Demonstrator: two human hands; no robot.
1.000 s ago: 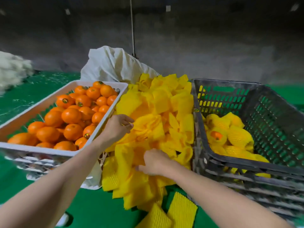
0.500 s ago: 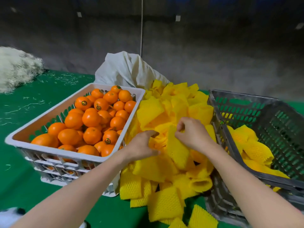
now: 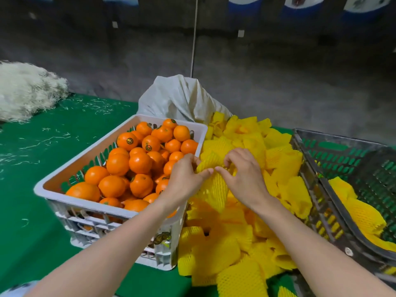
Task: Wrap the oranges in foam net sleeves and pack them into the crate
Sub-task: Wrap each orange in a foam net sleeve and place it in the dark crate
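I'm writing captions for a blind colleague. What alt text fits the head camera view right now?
A left hand and a right hand pinch the top edge of a yellow foam net sleeve above a pile of sleeves. A white crate of oranges stands to the left and a dark crate holding wrapped fruit to the right, on a green table.

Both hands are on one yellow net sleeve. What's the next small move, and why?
Probably pull the foam sleeve open at its top edge. The left hand and right hand each pinch that edge, it looks flat, and neither holds an orange; the oranges lie in the white crate.
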